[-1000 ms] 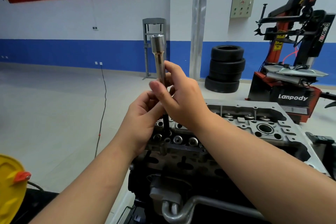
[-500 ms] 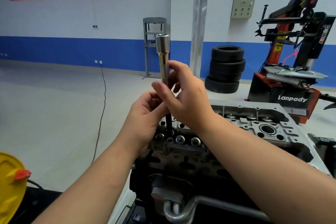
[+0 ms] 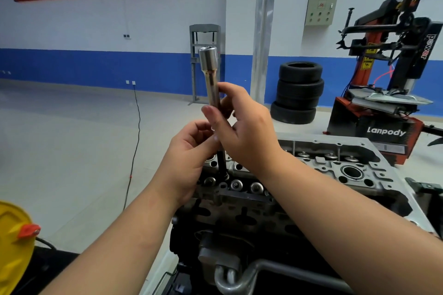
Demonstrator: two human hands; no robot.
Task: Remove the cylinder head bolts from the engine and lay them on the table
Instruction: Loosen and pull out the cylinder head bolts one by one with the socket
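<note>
A long chrome socket extension point(image 3: 212, 74) stands upright over the near left end of the cylinder head point(image 3: 335, 163). Its dark lower shaft point(image 3: 221, 163) reaches down into a bolt hole among the valve springs. My right hand point(image 3: 247, 132) pinches the chrome shaft between thumb and fingers. My left hand point(image 3: 189, 158) curls round the tool lower down, just above the head. The bolt itself is hidden in the hole.
The engine block point(image 3: 251, 223) fills the lower middle, with a metal pipe point(image 3: 251, 273) in front. A yellow container point(image 3: 14, 246) sits at the lower left. Stacked tyres point(image 3: 298, 92) and a red tyre changer point(image 3: 388, 103) stand behind. A black cable point(image 3: 135, 139) runs across the floor.
The tool has tilted and shifted slightly as both hands turn it; my right fingers have regripped a little higher on the shaft. The view has drifted slightly.
</note>
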